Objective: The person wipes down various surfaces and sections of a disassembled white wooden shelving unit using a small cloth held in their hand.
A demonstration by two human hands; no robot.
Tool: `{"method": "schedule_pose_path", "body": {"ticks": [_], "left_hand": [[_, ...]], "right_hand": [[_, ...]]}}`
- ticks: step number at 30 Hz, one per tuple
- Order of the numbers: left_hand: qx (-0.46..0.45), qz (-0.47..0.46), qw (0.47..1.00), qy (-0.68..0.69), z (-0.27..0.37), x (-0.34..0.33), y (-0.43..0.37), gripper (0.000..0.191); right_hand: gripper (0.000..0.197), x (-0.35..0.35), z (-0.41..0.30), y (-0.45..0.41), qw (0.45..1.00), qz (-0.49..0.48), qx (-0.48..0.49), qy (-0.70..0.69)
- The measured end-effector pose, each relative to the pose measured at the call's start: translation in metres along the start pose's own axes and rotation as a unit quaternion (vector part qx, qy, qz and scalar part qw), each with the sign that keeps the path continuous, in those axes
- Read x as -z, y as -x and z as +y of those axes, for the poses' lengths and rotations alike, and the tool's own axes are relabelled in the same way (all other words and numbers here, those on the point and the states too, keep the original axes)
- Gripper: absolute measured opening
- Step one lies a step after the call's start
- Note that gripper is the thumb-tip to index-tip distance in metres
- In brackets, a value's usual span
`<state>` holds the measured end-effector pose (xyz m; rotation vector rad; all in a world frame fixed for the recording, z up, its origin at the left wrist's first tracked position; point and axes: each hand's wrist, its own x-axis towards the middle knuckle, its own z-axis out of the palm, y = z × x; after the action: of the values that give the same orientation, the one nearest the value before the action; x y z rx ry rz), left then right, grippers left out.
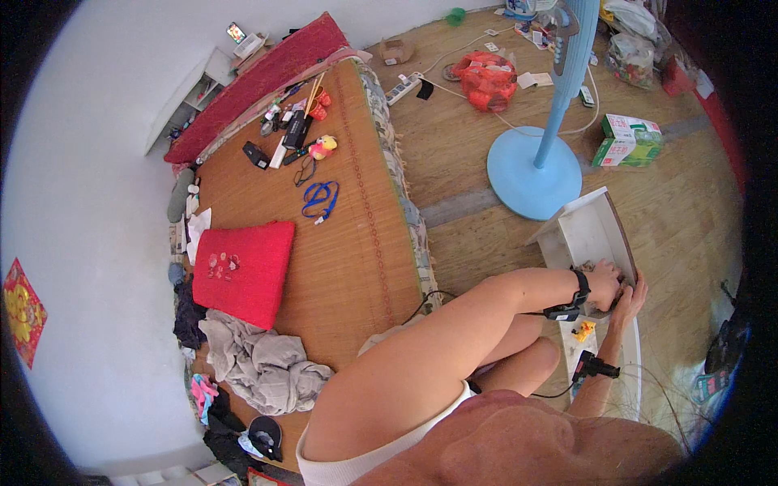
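A white drawer (592,234) with a dark-edged panel lies tilted before me. My left hand (603,284) reaches inside its near end, among small objects that are mostly hidden; whether the fingers grip any of them is unclear. Around the rim of the same drawer curl the fingers of my right hand (633,299), at the panel's near end. Close by, below my left wrist, a small yellow toy figure (585,331) sits on a second white drawer or tray (633,358). Black straps with small devices circle both wrists.
A blue pedestal fan's base (526,182) stands just beyond the drawer. To its right is a green-and-white carton (629,143). The bed's woven mat (358,243) on the left holds a red cushion (246,273). Farther off are a red bag (486,79) and a power strip (403,89).
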<state>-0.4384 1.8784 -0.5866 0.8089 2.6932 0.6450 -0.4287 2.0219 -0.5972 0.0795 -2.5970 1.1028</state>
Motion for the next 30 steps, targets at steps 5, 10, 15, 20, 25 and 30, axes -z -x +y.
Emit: {"method": "schedule_pose_path", "body": {"ticks": [5, 10, 15, 20, 25, 30], "left_hand": [[-0.021, 0.040, 0.999, -0.006, -0.006, -0.007, 0.013, 0.032], [-0.012, -0.006, 1.000, 0.028, -0.006, 0.026, 0.039, 0.028], [-0.055, -0.041, 0.987, 0.144, -0.011, 0.050, 0.067, 0.028], [-0.068, -0.103, 0.992, -0.001, -0.015, 0.059, 0.074, 0.031], [0.015, -0.132, 0.991, -0.021, -0.040, 0.086, 0.085, 0.036], [0.032, 0.164, 0.984, -0.069, -0.058, 0.122, 0.060, 0.033]], "right_hand": [[0.049, -0.002, -0.010, 0.011, 1.000, -0.008, -0.012, 0.018], [0.047, -0.010, -0.022, 0.012, 1.000, -0.001, -0.026, -0.006], [0.046, -0.006, -0.012, 0.007, 0.997, -0.003, -0.073, -0.024], [0.041, 0.002, -0.039, -0.001, 0.995, 0.008, -0.070, 0.066], [0.039, 0.026, -0.040, 0.009, 0.995, 0.022, -0.084, 0.046], [0.041, 0.018, -0.043, 0.015, 0.996, 0.040, -0.059, 0.062]]}}
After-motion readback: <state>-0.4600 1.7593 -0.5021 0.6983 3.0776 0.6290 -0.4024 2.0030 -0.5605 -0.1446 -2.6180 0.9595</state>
